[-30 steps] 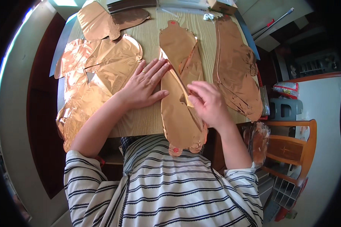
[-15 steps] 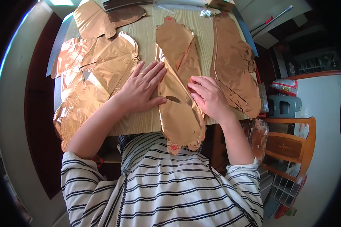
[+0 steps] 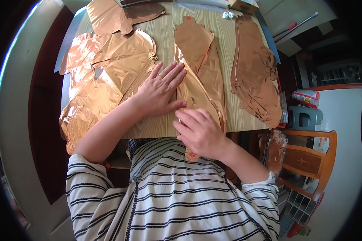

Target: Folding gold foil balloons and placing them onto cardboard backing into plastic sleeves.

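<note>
A flat, folded copper-coloured foil balloon point(image 3: 195, 36) lies lengthwise in front of me, with red marks on its tabs at both ends. A diagonal fold runs down its middle, and the lower end hangs past the table's near edge. Flat along its left side rests my left hand point(image 3: 160, 89), open, fingertips on the foil and palm partly on the wood. My right hand point(image 3: 201, 131) is closed over the balloon's lower part, fingers curled at its left edge. That hand hides much of the foil under it, and the exact pinch is hard to see.
More crumpled copper foil balloons point(image 3: 120, 60) spread over the table's left side. Another flat one point(image 3: 253, 68) lies at the right. Small white items point(image 3: 228, 15) and a cardboard box point(image 3: 244, 5) sit at the back. A wooden chair point(image 3: 305, 160) stands right of the table point(image 3: 153, 126).
My right hand has moved from the balloon's right edge leftward and nearer to me, across its lower part. My left hand stays flat in nearly the same spot. The view has shifted slightly.
</note>
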`<state>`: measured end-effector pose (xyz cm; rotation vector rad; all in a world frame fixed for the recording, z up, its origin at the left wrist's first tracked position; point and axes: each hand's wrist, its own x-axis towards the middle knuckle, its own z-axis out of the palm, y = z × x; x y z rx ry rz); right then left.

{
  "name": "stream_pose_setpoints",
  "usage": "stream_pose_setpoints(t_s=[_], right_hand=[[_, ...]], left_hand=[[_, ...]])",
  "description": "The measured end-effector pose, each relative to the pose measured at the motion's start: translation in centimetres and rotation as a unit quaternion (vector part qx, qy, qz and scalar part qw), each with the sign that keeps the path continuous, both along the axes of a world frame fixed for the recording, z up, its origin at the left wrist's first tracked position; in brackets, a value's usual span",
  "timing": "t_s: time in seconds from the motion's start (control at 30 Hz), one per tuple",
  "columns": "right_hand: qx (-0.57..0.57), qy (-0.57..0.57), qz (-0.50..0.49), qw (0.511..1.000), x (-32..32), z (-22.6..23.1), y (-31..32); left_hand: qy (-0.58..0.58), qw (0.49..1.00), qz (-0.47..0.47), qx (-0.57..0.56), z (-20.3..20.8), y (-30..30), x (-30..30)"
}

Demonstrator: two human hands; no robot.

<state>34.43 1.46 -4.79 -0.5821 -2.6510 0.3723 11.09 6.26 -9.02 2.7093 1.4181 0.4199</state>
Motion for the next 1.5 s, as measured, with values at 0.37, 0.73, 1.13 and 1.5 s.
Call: stream_pose_setpoints(t_s=[0.37,0.73,1.13,1.5], right_hand=[[0.007,0.072,-0.084,0.994,2.3,-0.4,-3.8],[-0.054,0.06,-0.451,0.889,8.8,-1.5,-2.4],[-0.05,-0.008,-0.422,0.905,8.2,-2.4,2.7],[-0.015,0.008,-0.323,0.946,8.1,-1.9,2.9]], left_hand=[[-0.005,1.0,0.005,-0.004,-0.3,0.0,-0.1],[-0.007,0.999,0.006,-0.037,0.0,-0.1,-0.1],[0.004,0.999,0.0,-0.04,0.1,0.1,0.1],[-0.004,0.999,0.009,-0.05,1.0,0.0,0.4]])
